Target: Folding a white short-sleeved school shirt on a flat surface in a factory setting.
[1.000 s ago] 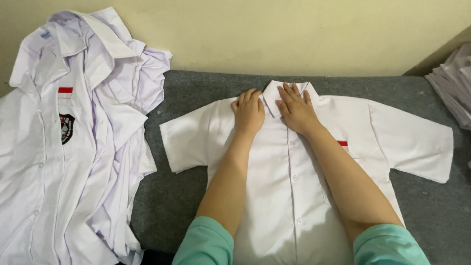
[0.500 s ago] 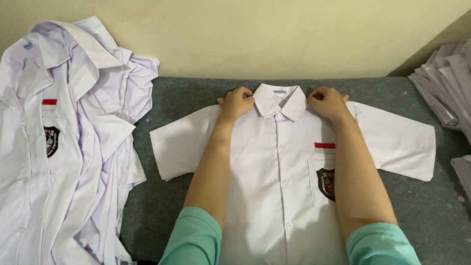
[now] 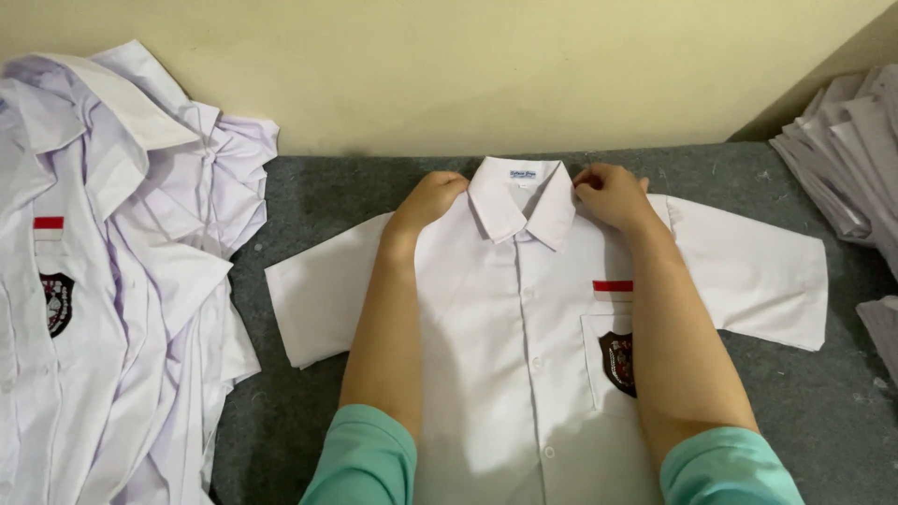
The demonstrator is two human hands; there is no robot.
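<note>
Shirt lies flat, front up; left hand and right hand pinch its shoulders beside the collar, squaring it.

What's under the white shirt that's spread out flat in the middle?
The shirt lies on a grey mat, which shows all round it. Whatever is directly beneath the cloth is covered. On top, the left hand and right hand press its shoulders.

A small white rectangular neck label with blue print sits inside the collar of the spread white shirt; no packages, signs or screens are in view.
</note>
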